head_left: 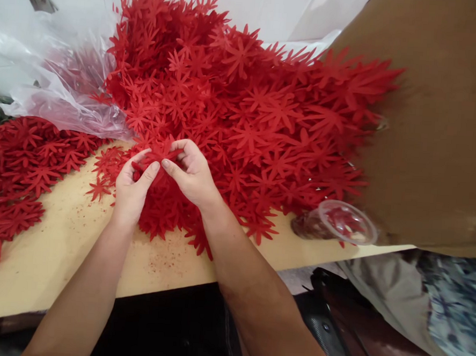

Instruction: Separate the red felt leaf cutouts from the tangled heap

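Between my two hands is a red flower-shaped cutout (161,153) with narrow petals, held just above the near edge of a big heap. My left hand (135,180) pinches its left side between thumb and fingers. On the other side, my right hand (192,172) grips it the same way, thumb toward me and fingers behind. Whether it is one layer or several, I cannot tell. The large heap of red cutouts (242,108) rises behind and right of my hands. A few loose cutouts (99,189) lie on the table left of my left hand.
A second red pile (25,154) covers the table's left side. Behind it sits a crumpled clear plastic bag (66,92). A clear plastic cup (336,221) lies tipped near the front edge of the pale table (76,254). A brown cardboard sheet (434,131) stands at right.
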A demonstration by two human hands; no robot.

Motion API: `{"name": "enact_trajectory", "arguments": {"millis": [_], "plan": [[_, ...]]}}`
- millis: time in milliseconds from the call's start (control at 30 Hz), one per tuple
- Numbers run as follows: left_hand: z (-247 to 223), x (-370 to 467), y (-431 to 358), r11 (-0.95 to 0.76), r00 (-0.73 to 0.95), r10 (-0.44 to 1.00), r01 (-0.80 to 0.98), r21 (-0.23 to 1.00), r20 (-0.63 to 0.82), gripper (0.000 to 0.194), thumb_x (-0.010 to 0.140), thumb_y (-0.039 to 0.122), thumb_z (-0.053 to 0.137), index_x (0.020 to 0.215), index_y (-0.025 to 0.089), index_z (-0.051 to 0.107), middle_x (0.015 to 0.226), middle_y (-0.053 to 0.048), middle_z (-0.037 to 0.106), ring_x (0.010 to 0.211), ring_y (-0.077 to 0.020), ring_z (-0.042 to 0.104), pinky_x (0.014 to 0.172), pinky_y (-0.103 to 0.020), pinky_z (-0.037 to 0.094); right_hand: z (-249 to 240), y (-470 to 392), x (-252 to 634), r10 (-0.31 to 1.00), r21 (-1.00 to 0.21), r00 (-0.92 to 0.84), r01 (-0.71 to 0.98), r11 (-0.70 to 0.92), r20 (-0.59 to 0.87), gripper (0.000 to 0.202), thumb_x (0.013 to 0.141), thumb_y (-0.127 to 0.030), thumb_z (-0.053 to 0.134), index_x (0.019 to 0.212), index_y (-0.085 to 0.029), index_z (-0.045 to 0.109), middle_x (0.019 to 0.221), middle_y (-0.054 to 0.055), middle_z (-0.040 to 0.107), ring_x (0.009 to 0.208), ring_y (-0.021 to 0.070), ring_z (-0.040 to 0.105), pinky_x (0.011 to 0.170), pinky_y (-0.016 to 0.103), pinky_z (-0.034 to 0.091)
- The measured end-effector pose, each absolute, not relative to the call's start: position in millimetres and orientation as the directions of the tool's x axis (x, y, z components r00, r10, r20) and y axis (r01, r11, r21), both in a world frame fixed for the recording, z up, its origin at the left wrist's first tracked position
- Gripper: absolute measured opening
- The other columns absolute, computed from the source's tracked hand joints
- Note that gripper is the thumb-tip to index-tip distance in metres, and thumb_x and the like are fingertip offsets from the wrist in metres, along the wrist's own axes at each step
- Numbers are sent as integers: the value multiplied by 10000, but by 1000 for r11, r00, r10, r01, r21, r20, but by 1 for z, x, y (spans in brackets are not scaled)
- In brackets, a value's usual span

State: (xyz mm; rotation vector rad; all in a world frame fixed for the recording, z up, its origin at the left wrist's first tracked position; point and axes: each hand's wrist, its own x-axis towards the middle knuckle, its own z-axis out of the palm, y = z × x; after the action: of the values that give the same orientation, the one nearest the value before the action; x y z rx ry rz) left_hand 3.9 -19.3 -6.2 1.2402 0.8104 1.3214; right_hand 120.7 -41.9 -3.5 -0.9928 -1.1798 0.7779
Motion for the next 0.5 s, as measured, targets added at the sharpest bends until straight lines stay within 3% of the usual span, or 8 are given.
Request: {"name": "enact_trajectory", "arguments": {"millis": [133, 267, 367, 500], "plan": [[-5, 2, -16, -76, 187, 971, -344, 936, 147, 262, 574, 290, 768, 792, 200, 655, 798, 26, 671, 723, -69, 602, 734, -208, 483, -1, -46, 122, 910, -915, 116, -21, 403, 398, 391, 699, -485, 641, 928, -225, 461, 875, 19, 610, 811, 130, 588, 813, 312, 494], [0, 1, -14, -16, 132, 988, -422, 907, 79, 252, 512, 273, 793, 624, 175, 590, 584, 69, 588, 550, -35, 522, 612, -176, 458, -3, -45, 125, 928, -922, 45, -102, 373, 370, 465, 670, -455, 682, 1025, -232, 479, 972, 24, 624, 901, 140, 596, 830, 316, 506], [2, -2, -11, 78, 108, 994, -482, 873, -29, 314, 478, 281, 805, 624, 184, 544, 551, 80, 559, 502, -37, 496, 527, -175, 430, -6, -43, 127, 945, -941, 90, -97, 323, 315, 458, 663, -458, 688, 1016, -229, 507, 818, -9, 602, 726, 110, 572, 707, 284, 514], [3, -8, -5, 155, 101, 988, -539, 828, -120, 332, 509, 278, 787, 646, 195, 496, 509, 96, 500, 438, -27, 444, 404, -155, 309, -11, -39, 131, 930, -949, 209, -27, 313, 301, 426, 670, -477, 677, 983, -234, 521, 623, -57, 465, 557, 86, 460, 584, 263, 460]]}}
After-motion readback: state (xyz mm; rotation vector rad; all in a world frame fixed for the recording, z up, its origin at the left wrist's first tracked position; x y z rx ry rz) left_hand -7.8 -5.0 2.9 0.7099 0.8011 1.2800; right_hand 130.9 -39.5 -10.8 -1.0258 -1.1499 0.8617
